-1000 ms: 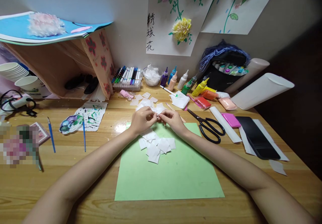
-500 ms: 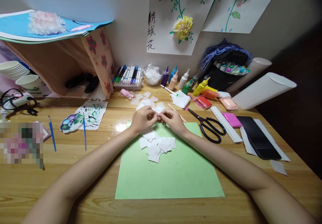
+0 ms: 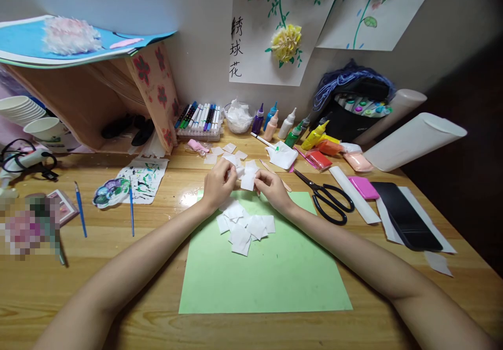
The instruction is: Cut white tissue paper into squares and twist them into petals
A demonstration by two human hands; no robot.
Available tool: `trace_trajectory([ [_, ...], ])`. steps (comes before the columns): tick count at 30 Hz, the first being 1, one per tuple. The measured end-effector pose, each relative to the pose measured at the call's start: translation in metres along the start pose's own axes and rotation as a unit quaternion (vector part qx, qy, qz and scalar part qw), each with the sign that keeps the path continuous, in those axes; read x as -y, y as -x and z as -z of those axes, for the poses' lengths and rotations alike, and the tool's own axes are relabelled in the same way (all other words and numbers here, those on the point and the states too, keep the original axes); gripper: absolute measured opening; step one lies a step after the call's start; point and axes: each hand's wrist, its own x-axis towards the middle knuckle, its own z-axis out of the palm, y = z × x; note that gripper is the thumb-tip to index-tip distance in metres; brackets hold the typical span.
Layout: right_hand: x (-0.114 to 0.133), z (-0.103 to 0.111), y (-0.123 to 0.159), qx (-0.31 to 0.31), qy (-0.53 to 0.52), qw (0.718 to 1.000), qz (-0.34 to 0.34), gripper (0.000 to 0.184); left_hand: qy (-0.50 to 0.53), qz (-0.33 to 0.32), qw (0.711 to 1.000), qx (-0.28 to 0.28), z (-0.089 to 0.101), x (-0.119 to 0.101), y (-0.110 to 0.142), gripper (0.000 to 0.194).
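My right hand [image 3: 274, 188] pinches a small square of white paper [image 3: 249, 176] between thumb and fingertips and holds it up over the far edge of the green sheet [image 3: 267, 276]. Beside it, my left hand [image 3: 218, 184] is closed, thumb against the fingers, with white paper [image 3: 234, 160] at its fingertips; how many pieces it holds is hidden. Between my forearms, a loose pile of white paper squares [image 3: 240, 229] lies on the green sheet. A few more flat squares [image 3: 229, 148] lie on the wooden table beyond my hands.
Black-handled scissors [image 3: 329, 199] lie right of the green sheet, near a phone [image 3: 406, 216]. Behind stand paint bottles [image 3: 271, 124], a marker set [image 3: 200, 121] and a bowl of white scraps [image 3: 239, 117]. Two brushes [image 3: 80, 208] lie at left, near an open box [image 3: 90, 104].
My hands, fingertips together before, have moved slightly apart. A white paper square now shows upright in my right fingers. The pile on the green sheet looks the same.
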Motion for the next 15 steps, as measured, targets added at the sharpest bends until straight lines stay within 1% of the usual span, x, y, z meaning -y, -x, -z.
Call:
trace_trajectory([
  [2, 0.0005, -0.0001, -0.0004, -0.008, -0.008, 1.0, -0.003, 0.016, 0.016, 0.002, 0.999, -0.027, 0.0012, 0.0027, -0.0009, 0.025],
  [3, 0.0006, -0.0002, -0.0006, -0.016, -0.011, 1.0, -0.005, 0.016, 0.035, -0.007, 0.999, -0.027, 0.0021, 0.0039, -0.0012, 0.027],
  [4, 0.0008, -0.0003, -0.0009, -0.024, -0.012, 1.0, -0.007, 0.016, 0.061, -0.024, 0.998, -0.011, 0.0032, 0.0047, -0.0012, 0.029],
  [5, 0.0008, -0.0005, -0.0011, -0.031, -0.013, 0.999, -0.009, 0.016, 0.087, -0.048, 0.995, 0.026, 0.0044, 0.005, -0.0011, 0.03],
  [7, 0.0008, -0.0007, -0.0014, -0.036, -0.01, 0.999, -0.012, 0.016, 0.118, -0.103, 0.977, 0.142, 0.0063, 0.0038, 0.0, 0.032],
  [8, 0.0008, -0.0008, -0.0014, -0.033, -0.008, 0.999, -0.011, 0.016, 0.114, -0.125, 0.966, 0.196, 0.0068, 0.0025, 0.0008, 0.032],
  [9, 0.0007, -0.0007, -0.0013, -0.028, -0.006, 1.0, -0.009, 0.016, 0.099, -0.139, 0.958, 0.232, 0.0069, 0.0009, 0.0017, 0.031],
  [10, 0.0006, -0.0007, -0.0011, -0.024, -0.004, 1.0, -0.005, 0.016, 0.078, -0.144, 0.957, 0.241, 0.0066, -0.0006, 0.0025, 0.03],
  [11, 0.0005, -0.0006, -0.001, -0.022, -0.001, 1.0, -0.002, 0.017, 0.058, -0.14, 0.962, 0.226, 0.006, -0.002, 0.003, 0.028],
  [14, 0.0008, -0.0004, -0.0006, -0.017, 0.001, 1.0, 0.006, 0.018, 0.022, -0.091, 0.989, 0.115, 0.003, -0.0044, 0.0033, 0.018],
  [15, 0.001, -0.0004, -0.0006, -0.014, -0.002, 1.0, 0.006, 0.018, 0.019, -0.074, 0.993, 0.09, 0.002, -0.0044, 0.0029, 0.014],
])
